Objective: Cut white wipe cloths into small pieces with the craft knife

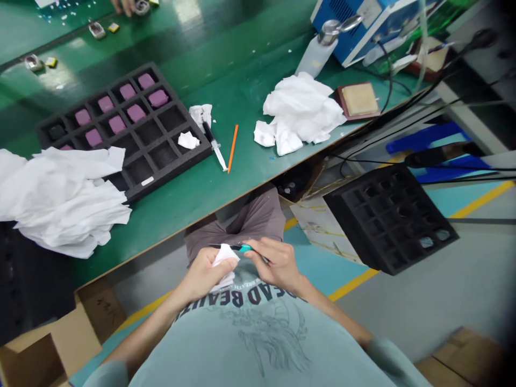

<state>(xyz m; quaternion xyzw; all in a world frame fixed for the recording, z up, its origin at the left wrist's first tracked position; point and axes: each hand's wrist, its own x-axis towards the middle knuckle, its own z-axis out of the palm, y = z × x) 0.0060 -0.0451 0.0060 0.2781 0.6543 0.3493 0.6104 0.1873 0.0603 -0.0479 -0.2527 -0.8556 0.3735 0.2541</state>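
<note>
My left hand is closed on a small white wipe, held low in front of my lap below the bench edge. My right hand is closed on a thin tool with a teal grip; its dark tip lies across the wipe. On the green bench above, a black foam tray holds several purple blocks in its cells. A syringe and an orange stick lie beside the tray.
White wipes are heaped at the left and at centre right. A white bottle, a blue machine and a brown pad stand at the back right. A second black foam tray sits below. Another person's hand shows at the top.
</note>
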